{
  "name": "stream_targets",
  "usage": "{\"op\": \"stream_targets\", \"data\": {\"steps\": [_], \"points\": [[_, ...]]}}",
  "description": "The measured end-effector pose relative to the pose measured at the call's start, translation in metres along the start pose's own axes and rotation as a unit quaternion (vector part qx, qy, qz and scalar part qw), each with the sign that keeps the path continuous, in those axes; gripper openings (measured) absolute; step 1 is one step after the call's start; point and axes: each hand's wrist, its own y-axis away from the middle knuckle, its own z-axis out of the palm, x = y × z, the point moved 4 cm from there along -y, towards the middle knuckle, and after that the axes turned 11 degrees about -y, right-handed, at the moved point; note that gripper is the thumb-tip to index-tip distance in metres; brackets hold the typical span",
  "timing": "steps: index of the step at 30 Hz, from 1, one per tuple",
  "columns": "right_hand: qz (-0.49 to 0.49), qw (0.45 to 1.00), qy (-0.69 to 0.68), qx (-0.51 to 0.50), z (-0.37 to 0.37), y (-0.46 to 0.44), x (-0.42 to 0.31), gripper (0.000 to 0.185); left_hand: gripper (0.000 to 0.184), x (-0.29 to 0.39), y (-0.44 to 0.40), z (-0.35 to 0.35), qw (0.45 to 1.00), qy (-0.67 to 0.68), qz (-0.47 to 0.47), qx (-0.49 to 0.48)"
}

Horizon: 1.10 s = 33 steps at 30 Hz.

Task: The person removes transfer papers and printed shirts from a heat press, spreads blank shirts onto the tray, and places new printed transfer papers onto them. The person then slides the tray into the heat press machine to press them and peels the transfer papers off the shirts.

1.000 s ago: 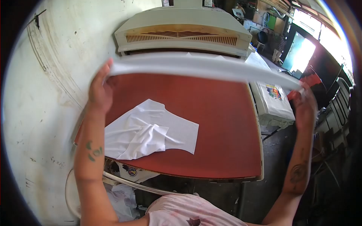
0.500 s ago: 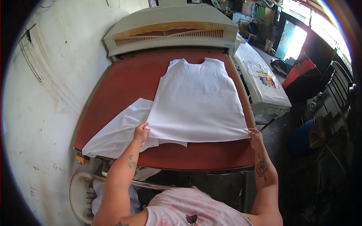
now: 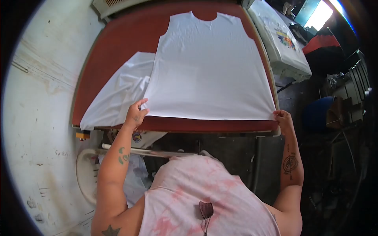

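Note:
A white sleeveless fabric panel [image 3: 208, 74] lies spread over the red press bed [image 3: 118, 33], its curved neckline at the far end. My left hand [image 3: 137, 113] pinches the near left corner of the panel. At the near right corner, my right hand [image 3: 282, 118] has its fingers closed on the hem. To the left, a second white piece of cloth [image 3: 118, 88] lies wrinkled on the bed, partly under the panel.
The press head [image 3: 118, 7] stands at the far side. Right of the bed is a side table with a printed white cloth [image 3: 281, 43]. A white plastic chair [image 3: 84, 173] stands below left, a pale wall [image 3: 43, 118] beyond it. A metal chair [image 3: 359, 74] is far right.
The panel was stretched in the air between my hands, then came down onto the bed over part of the other cloth. Since then the view has tilted down and the panel lies flatter.

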Motion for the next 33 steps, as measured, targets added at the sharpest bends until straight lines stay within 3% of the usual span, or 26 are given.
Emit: {"op": "stream_targets", "data": {"steps": [5,7,11,13,14,16,18,21,22,25,26,28,31,32,33], "points": [[-0.023,0.989,0.142,0.028,0.0,0.017,0.0,0.014,0.045,-0.006,0.018,0.009,0.991,-0.122,0.052,0.004],[-0.104,0.965,0.239,0.033,-0.013,0.008,0.017,0.015,0.045,-0.003,0.023,0.013,0.983,-0.161,0.082,0.022],[-0.146,0.925,0.349,0.033,-0.011,0.002,0.016,0.018,0.044,0.001,0.037,0.014,0.978,-0.192,0.072,0.039],[-0.262,0.867,0.409,0.109,-0.011,0.001,0.017,0.018,0.04,-0.001,0.053,0.0,0.989,-0.138,0.021,0.057],[-0.259,0.88,0.376,0.134,-0.002,-0.002,0.011,0.017,0.037,-0.006,0.06,-0.013,0.992,-0.108,-0.001,0.068],[-0.236,0.901,0.311,0.188,0.023,0.005,-0.001,0.017,0.035,-0.036,0.071,-0.046,0.967,-0.18,-0.021,0.181],[-0.245,0.924,0.264,0.127,0.075,0.002,-0.014,0.016,0.028,-0.062,0.076,-0.079,0.923,-0.263,-0.031,0.278],[-0.286,0.934,0.212,0.022,0.172,-0.005,-0.037,0.014,0.028,-0.086,0.071,-0.099,0.888,-0.341,-0.071,0.3],[-0.285,0.935,0.21,-0.019,0.214,-0.002,-0.052,0.014,0.022,-0.085,0.069,-0.101,0.904,-0.358,-0.062,0.227],[-0.293,0.932,0.184,-0.107,0.345,0.017,-0.088,0.015,0.015,-0.088,0.059,-0.111,0.924,-0.326,-0.026,0.196],[-0.291,0.929,0.16,-0.163,0.388,0.026,-0.097,0.016,0.009,-0.078,0.061,-0.12,0.922,-0.307,0.019,0.237],[-0.266,0.915,0.158,-0.26,0.474,0.051,-0.115,0.017,0.01,-0.066,0.062,-0.144,0.955,-0.208,0.053,0.206],[-0.364,0.83,0.183,-0.38,0.577,0.097,-0.153,0.037,0.011,-0.05,0.068,-0.17,0.97,-0.134,0.123,0.164],[-0.454,0.766,0.247,-0.382,0.6,0.111,-0.159,0.047,0.011,-0.047,0.07,-0.176,0.969,-0.122,0.153,0.151],[-0.467,0.712,0.331,-0.407,0.617,0.119,-0.16,0.043,0.012,-0.047,0.074,-0.178,0.974,-0.117,0.173,0.089]]}}
